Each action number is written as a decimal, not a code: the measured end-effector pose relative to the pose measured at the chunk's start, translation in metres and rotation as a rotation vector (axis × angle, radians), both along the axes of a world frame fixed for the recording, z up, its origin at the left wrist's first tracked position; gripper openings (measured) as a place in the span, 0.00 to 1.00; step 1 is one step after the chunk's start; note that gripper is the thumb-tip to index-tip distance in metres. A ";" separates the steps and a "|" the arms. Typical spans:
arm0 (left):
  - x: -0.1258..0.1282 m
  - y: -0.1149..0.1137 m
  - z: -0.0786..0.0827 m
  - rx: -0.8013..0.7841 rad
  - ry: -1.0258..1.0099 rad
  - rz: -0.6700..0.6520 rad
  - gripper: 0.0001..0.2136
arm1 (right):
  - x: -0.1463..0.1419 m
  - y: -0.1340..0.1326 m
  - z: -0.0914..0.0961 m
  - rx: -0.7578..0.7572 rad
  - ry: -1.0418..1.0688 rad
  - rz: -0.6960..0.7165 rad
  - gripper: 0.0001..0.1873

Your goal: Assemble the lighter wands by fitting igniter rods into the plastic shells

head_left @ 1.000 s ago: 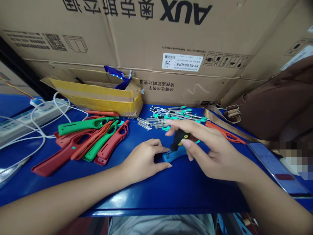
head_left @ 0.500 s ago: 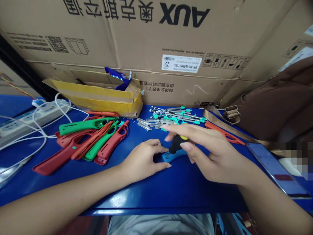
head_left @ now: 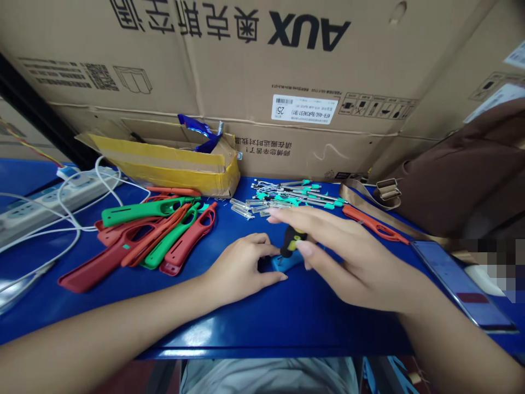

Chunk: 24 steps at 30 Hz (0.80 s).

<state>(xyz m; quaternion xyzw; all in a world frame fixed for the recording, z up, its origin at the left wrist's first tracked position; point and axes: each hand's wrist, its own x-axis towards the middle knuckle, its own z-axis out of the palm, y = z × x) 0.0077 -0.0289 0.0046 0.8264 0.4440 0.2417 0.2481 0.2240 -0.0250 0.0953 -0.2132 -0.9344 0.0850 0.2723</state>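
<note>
A blue plastic lighter casing [head_left: 285,264] lies on the blue table, partly covered by both hands. My left hand [head_left: 241,265] grips its left end from the side, thumb stretched along the front and fingertips partly hidden. Over the casing, my right hand [head_left: 356,265] holds a stubby screwdriver [head_left: 289,242] with a black and yellow handle between thumb and fingers. The screwdriver leans, its lower end at the casing's left part; whether the tip sits in a screw cannot be made out.
Red and green lighter casings [head_left: 143,241] are piled at left. Clear tubes and wired metal rods [head_left: 295,194] lie behind my hands. An orange casing [head_left: 375,223] and a phone [head_left: 461,287] are at right. A yellow-taped box [head_left: 164,161] and a power strip [head_left: 53,200] stand farther back.
My right hand has shifted slightly left and the screwdriver handle has turned, showing more yellow, with its lower end closer to the casing. My left hand stays in place.
</note>
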 end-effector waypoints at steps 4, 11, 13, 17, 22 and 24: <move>0.000 -0.001 0.001 -0.008 0.008 -0.006 0.15 | 0.008 0.004 0.008 -0.056 0.027 0.035 0.16; 0.000 0.001 -0.001 -0.004 0.015 -0.008 0.17 | -0.002 0.009 -0.007 0.133 0.084 -0.199 0.06; 0.000 0.001 0.000 -0.004 0.027 -0.007 0.16 | -0.003 0.008 -0.010 0.204 0.090 -0.232 0.09; 0.000 0.001 -0.001 -0.009 0.012 0.002 0.15 | 0.000 0.002 -0.006 0.085 0.035 -0.106 0.18; 0.000 0.000 -0.001 -0.026 -0.025 -0.018 0.15 | -0.002 -0.004 -0.002 -0.121 0.058 0.047 0.17; 0.001 -0.001 0.001 -0.038 -0.043 -0.022 0.14 | -0.007 -0.005 -0.004 -0.095 0.078 0.019 0.13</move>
